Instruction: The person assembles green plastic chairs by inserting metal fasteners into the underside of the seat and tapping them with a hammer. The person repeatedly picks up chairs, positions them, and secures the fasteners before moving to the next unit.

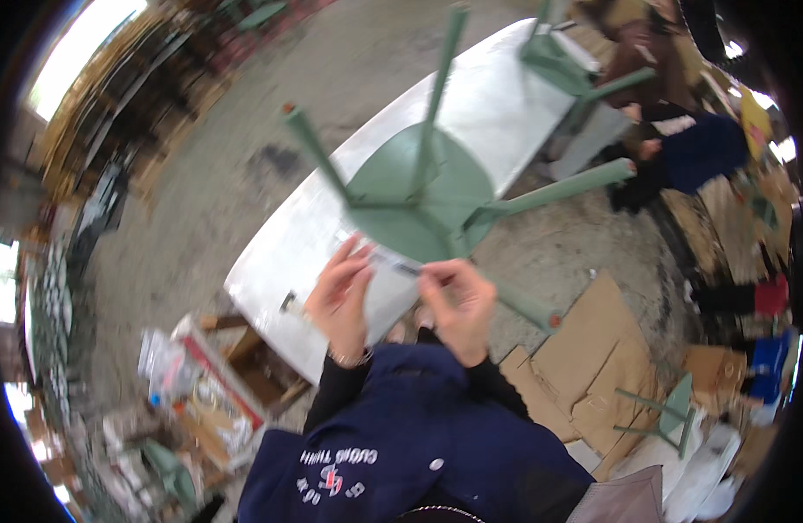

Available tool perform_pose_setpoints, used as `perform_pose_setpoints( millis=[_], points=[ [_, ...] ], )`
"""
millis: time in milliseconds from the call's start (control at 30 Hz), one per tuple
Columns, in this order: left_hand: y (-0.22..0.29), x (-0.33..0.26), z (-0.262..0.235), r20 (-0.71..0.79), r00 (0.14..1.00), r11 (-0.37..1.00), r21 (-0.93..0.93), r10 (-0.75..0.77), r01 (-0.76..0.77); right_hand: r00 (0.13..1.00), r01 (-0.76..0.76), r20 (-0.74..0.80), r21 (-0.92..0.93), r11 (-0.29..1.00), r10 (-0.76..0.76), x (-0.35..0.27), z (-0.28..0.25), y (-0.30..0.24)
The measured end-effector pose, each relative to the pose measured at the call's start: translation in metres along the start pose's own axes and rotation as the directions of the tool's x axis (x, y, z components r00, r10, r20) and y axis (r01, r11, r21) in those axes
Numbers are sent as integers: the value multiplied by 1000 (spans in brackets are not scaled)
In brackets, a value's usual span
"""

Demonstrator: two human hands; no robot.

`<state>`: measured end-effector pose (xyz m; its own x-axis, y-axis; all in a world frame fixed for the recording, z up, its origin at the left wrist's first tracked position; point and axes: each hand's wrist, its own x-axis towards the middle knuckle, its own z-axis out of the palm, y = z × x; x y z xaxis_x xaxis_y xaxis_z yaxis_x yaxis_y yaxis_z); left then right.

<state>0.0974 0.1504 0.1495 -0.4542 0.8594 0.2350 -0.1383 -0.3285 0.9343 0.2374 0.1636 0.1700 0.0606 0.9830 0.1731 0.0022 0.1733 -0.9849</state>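
My right hand [458,305] pinches a small pale strip with a dark end [407,268], too blurred to tell its kind. My left hand [339,296] is raised at the strip's other side, thumb and fingers apart; whether a fingertip touches the strip I cannot tell. Just beyond both hands, a green stool [419,170] lies upside down on the white-covered table [284,231]. Its several legs point up and outward, with reddish-brown tips. Neither hand appears to grip the stool.
Another upturned green stool [554,65] stands at the table's far end. A co-worker in dark clothes [698,152] is at the far right. Flattened cardboard [585,366] lies on the floor to my right. At left stands a wooden crate [258,362] beside plastic bags [170,370].
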Motion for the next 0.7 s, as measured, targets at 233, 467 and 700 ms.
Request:
perform_pose_setpoints(
  millis=[233, 467, 700],
  points=[
    [-7, 4, -1, 81, 992, 995, -11, 99, -98, 999, -16, 42, 33, 999, 15, -5, -1, 0],
    [-16, -3, -18, -48, 999, 999, 38, 13, -11, 976, 88, 207, -97, 991, -67, 3, -2, -6],
    [-20, -12, -39, -51, 997, 998, 41, -53, 55, 956, 61, 290, -62, 996, -40, -4, 2, 1]
  ],
)
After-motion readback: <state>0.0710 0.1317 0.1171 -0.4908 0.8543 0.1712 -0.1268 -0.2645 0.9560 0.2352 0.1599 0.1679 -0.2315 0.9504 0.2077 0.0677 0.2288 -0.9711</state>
